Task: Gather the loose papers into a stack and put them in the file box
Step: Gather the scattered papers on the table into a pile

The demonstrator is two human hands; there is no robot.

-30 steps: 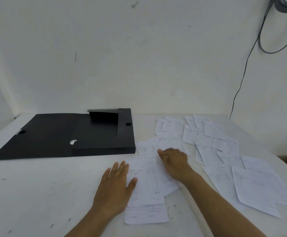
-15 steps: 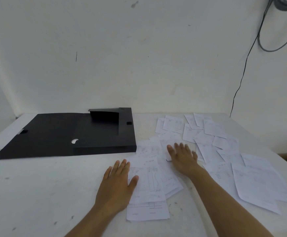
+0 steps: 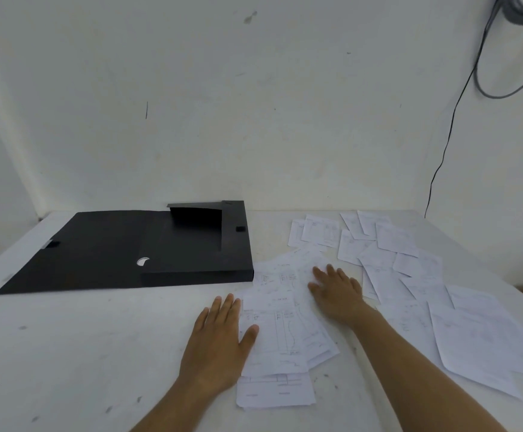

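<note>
- The white table (image 3: 82, 353) runs to the wall at 12 o'clock; its right edge slants from about 1 o'clock down to 3 o'clock, and the left edge falls away near 9 o'clock
- Bare tabletop lies from 6 to 9 o'clock, in front of the box and to the left of the left hand
- One black file box (image 3: 148, 247) lies open at 10 to 11 o'clock, lid flap spread flat to its left, tray part on the right; its near right corner just touches the gathered papers
- A narrow strip of bare table separates the box's right wall from the far sheets
- The left hand (image 3: 218, 341) lies flat at 6 o'clock, fingers straight and close together, thumb spread onto the left edge of the gathered papers (image 3: 280, 325)
- The right hand (image 3: 336, 289) lies palm down on the top of that same pile, fingers spread and straight, at about 5 o'clock of the box corner
- The pile holds several overlapping sheets; an exact count cannot be told
- Loose papers (image 3: 391, 260) overlap from 1 to 4 o'clock, roughly a dozen or more, the nearest ones close to the table's right edge
- One dark cable (image 3: 447, 141) hangs on the wall at 2 o'clock
</note>
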